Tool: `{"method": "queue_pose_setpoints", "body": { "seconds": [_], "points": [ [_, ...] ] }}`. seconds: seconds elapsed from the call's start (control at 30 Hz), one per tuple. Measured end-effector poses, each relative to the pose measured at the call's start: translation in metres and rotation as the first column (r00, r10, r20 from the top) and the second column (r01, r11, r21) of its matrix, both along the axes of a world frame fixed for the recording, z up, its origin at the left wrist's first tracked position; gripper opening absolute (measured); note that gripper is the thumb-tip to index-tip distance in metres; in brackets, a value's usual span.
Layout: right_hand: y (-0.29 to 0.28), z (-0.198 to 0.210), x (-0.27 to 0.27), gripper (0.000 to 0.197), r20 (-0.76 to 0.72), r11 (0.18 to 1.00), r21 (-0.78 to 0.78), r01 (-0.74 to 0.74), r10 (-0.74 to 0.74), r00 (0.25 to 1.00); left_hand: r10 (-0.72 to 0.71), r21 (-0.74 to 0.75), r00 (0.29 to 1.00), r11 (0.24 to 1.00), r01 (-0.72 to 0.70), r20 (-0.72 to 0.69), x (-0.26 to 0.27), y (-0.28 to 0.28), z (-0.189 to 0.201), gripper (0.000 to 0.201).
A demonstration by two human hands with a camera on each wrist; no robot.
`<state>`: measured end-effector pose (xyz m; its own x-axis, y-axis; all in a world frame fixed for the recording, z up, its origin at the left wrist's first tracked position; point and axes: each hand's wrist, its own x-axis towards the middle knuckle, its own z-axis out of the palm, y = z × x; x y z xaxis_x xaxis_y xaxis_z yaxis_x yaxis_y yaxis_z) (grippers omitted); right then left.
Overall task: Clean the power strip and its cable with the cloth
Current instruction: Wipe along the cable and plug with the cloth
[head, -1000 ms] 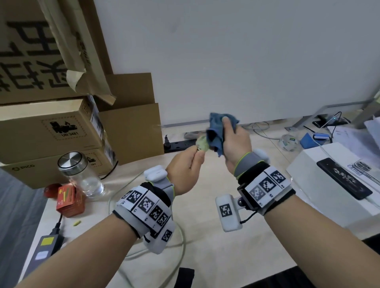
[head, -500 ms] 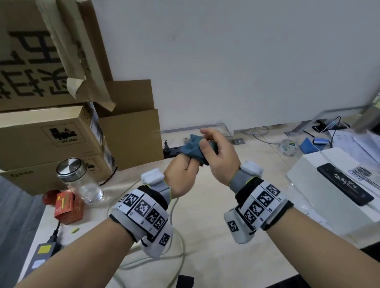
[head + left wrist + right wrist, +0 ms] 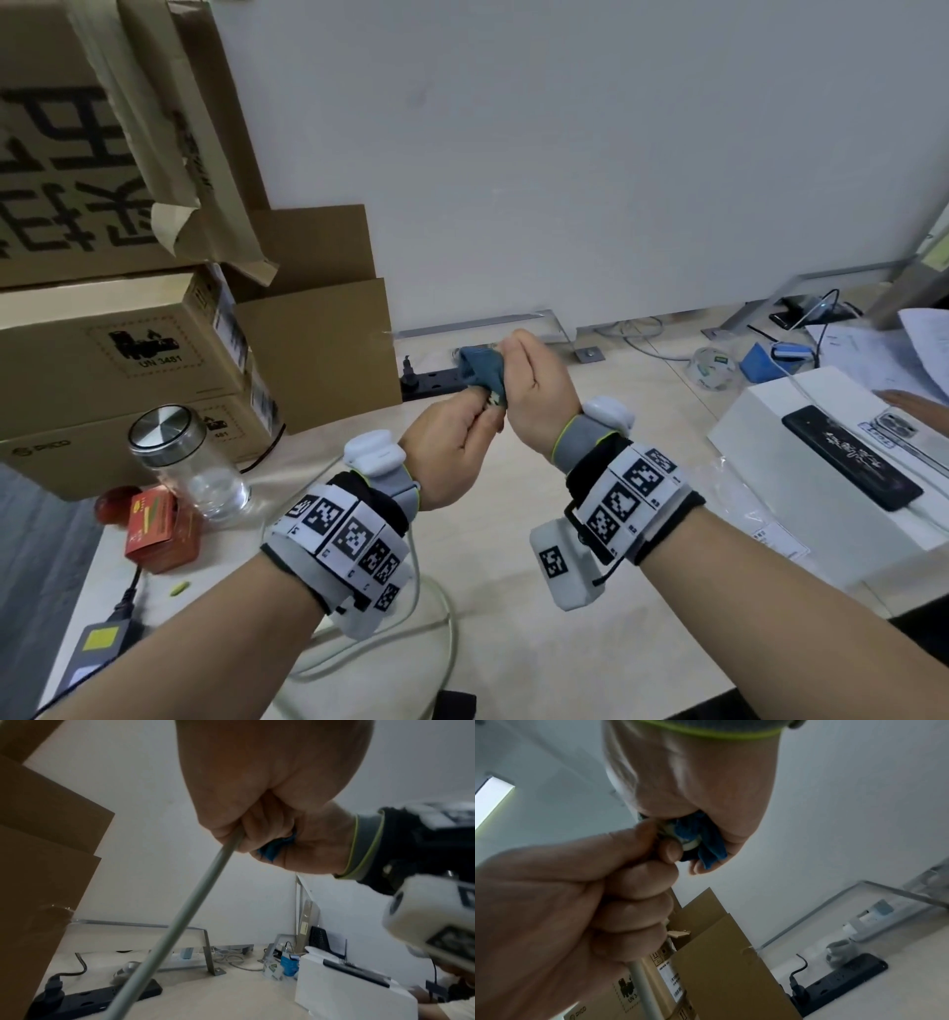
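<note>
Both hands have dropped from where they were a second ago, and the blue cloth (image 3: 482, 371), then held up loose above the right hand (image 3: 539, 390), is now bunched down over the cable end. That hand's grip is curled round the cloth, which wraps a pale plug-like end (image 3: 689, 841) of the grey cable (image 3: 180, 914); whether it is the plug itself I cannot tell. Just below, touching the right fist, the left hand (image 3: 452, 452) is fisted round the cable.

From the left grip the cable's long axis runs down and toward the person, and pale loops of it lie on the tabletop (image 3: 513, 668) beneath the left wrist. So the unwiped length lies below the left hand, away from the cloth; a wipe along it would likely call for the right hand to slide the cloth downward while the left holds the line taut.

A black power strip (image 3: 436, 383) lies on the tabletop beyond the hands, beside the cardboard boxes (image 3: 308, 349).
</note>
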<state>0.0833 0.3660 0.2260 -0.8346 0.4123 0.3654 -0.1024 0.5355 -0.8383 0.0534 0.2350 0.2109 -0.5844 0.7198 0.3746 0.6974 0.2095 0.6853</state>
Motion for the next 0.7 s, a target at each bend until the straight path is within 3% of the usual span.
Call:
{"method": "queue_pose_setpoints", "body": {
  "seconds": [0.07, 0.17, 0.27, 0.33, 0.37, 0.43, 0.5, 0.57, 0.7],
  "points": [
    [0.0, 0.0, -0.003, 0.03, 0.02, 0.996, -0.078, 0.034, -0.032, 0.999, -0.005, 0.001, 1.0, 1.0, 0.006, -0.018, 0.0, 0.0, -0.001, 0.019],
    [0.001, 0.002, -0.005, 0.028, 0.103, 0.915, -0.393, 0.086, -0.05, 0.993, -0.025, 0.012, 0.999, 1.0, 0.026, -0.038, -0.004, 0.001, 0.0, 0.023],
    [0.006, 0.004, -0.012, 0.021, 0.313, 0.744, -0.625, 0.234, -0.036, 0.949, -0.049, 0.0, 0.998, 0.999, 0.05, -0.037, -0.006, 0.002, 0.0, 0.031],
    [0.011, 0.003, -0.015, 0.015, 0.39, 0.57, -0.763, 0.305, 0.029, 0.92, -0.065, -0.037, 0.998, 0.997, 0.064, -0.01, -0.004, 0.001, -0.003, 0.032],
    [0.013, 0.005, -0.015, 0.016, 0.372, 0.478, -0.826, 0.298, 0.065, 0.926, -0.073, -0.054, 0.997, 0.996, 0.074, 0.025, -0.004, 0.001, -0.004, 0.032],
    [0.015, 0.006, -0.014, 0.043, 0.285, 0.324, -0.916, 0.238, 0.108, 0.952, -0.066, -0.042, 0.981, 0.996, 0.074, 0.181, -0.005, 0.0, -0.004, 0.03],
    [0.014, 0.008, -0.012, 0.068, 0.216, 0.267, -0.947, 0.181, 0.11, 0.97, -0.029, 0.028, 0.892, 0.999, 0.018, 0.452, -0.006, -0.001, 0.0, 0.035],
    [0.009, 0.01, -0.009, 0.072, 0.187, 0.36, -0.92, 0.156, 0.053, 0.981, -0.052, 0.095, 0.755, 0.995, -0.014, 0.654, -0.007, -0.001, 0.005, 0.043],
    [-0.01, -0.005, -0.001, 0.044, 0.098, 0.776, -0.63, 0.03, 0.041, 0.994, -0.133, 0.207, 0.609, 0.977, -0.053, 0.782, -0.006, 0.0, 0.014, 0.041]
  ]
}}
